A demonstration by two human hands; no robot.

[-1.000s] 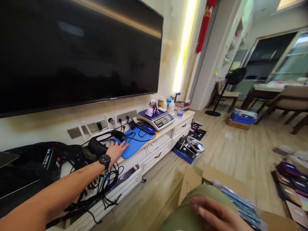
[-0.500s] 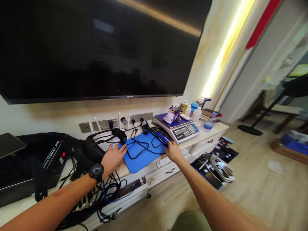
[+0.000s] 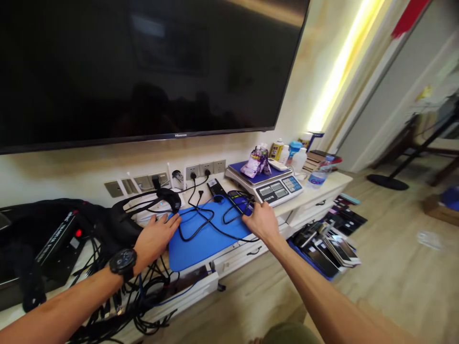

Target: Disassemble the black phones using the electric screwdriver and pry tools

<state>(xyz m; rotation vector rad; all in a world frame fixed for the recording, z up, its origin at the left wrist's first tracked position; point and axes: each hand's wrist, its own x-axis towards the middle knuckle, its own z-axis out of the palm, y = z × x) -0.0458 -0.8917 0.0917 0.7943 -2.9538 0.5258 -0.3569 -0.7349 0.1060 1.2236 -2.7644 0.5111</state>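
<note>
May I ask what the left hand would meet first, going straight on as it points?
The left hand would probably meet the looped black cable on the flat blue mat; depth is unclear.

The head camera looks forward and down, from close by, onto the white TV cabinet (image 3: 309, 213) below the Hisense television (image 3: 154, 67).

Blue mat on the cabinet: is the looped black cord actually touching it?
Touching. The head view shows the looped black cord lying across the top of the blue mat.
</note>
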